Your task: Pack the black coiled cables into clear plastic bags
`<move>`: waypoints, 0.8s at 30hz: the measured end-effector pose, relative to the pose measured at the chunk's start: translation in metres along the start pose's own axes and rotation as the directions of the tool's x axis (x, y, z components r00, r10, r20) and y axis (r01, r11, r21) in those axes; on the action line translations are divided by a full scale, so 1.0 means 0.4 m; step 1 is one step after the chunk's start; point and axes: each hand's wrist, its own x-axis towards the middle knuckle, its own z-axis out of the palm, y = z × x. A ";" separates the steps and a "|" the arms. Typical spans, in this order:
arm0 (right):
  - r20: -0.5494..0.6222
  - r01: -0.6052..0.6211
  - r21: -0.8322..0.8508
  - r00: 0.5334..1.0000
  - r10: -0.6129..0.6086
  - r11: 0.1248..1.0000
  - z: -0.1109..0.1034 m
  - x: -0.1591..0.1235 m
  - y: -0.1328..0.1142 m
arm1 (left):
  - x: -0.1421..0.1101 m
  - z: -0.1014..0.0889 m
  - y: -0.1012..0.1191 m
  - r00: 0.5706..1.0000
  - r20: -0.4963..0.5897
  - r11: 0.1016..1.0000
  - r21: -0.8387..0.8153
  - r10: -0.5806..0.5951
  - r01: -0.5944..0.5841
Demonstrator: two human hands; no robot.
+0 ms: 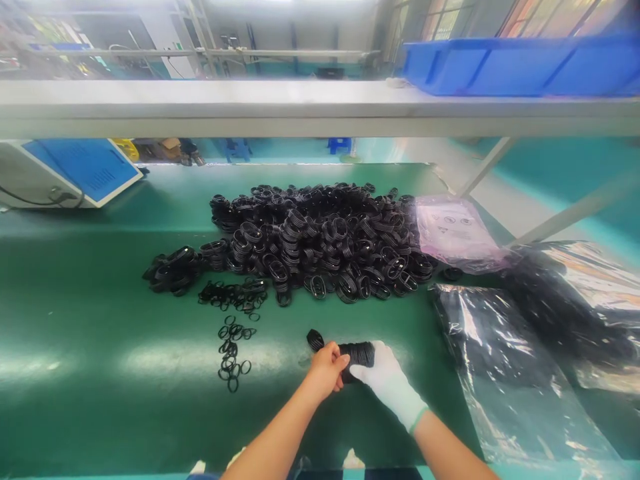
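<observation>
Near the front of the green work surface, both hands hold a black ribbed bundle that looks like loops packed side by side. My bare left hand is closed at its left end, with a dark tip showing beyond the fingers. Wearing a white glove, my right hand wraps round its right end. Beyond the hands lies a large heap of black looped bundles. Small black rings, like rubber bands, are scattered left of my hands. What the fingers cover is hidden.
Clear plastic bags with dark contents lie at the right. A pinkish printed bag rests against the heap. Overhead runs a white shelf carrying a blue bin. At the back left stands a blue-and-white box.
</observation>
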 end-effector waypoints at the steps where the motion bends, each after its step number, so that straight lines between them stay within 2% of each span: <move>1: -0.004 -0.014 -0.009 1.000 0.014 1.000 0.002 -0.003 -0.005 | -0.004 0.000 0.002 1.000 0.000 1.000 0.011 -0.005 0.005; 3: -0.022 -0.048 -0.023 0.999 0.047 0.999 0.008 -0.009 -0.015 | -0.026 -0.006 0.009 1.000 0.002 0.999 0.039 -0.013 0.013; 5: -0.028 -0.071 -0.035 0.997 0.070 0.997 0.013 -0.015 -0.023 | -0.069 -0.025 0.020 0.998 -0.056 0.978 0.211 0.010 0.002; 6: -0.022 -0.080 -0.038 0.997 0.080 0.996 0.014 -0.016 -0.025 | -0.095 -0.040 0.027 0.995 -0.099 0.936 0.352 0.029 0.008; 8: -0.011 -0.095 -0.040 0.995 0.094 0.995 0.016 -0.018 -0.028 | -0.148 -0.080 0.038 0.981 -0.182 0.780 0.622 0.067 0.062; 9: -0.007 -0.102 -0.039 0.995 0.102 0.994 0.016 -0.019 -0.029 | -0.169 -0.102 0.042 0.974 -0.215 0.706 0.701 0.075 0.100; 11: -0.008 -0.112 -0.033 0.994 0.111 0.993 0.015 -0.019 -0.028 | -0.190 -0.139 0.045 0.965 -0.252 0.660 0.737 0.073 0.143; 14: -0.010 -0.113 -0.033 0.994 0.113 0.993 0.014 -0.018 -0.025 | -0.170 -0.160 0.035 0.959 -0.240 0.668 0.739 0.149 0.081; 19: 0.000 -0.097 -0.055 0.995 0.097 0.994 0.015 -0.016 -0.019 | -0.117 -0.131 -0.003 0.972 -0.087 0.523 0.851 0.217 -0.041; 22: 0.006 -0.082 -0.040 0.997 0.083 0.996 0.013 -0.015 -0.016 | -0.115 -0.122 -0.012 0.959 -0.056 0.399 0.915 0.279 -0.063; 24: 0.010 -0.079 -0.027 0.997 0.079 0.997 0.010 -0.016 -0.016 | -0.118 -0.118 -0.007 0.954 -0.072 0.358 0.933 0.290 -0.039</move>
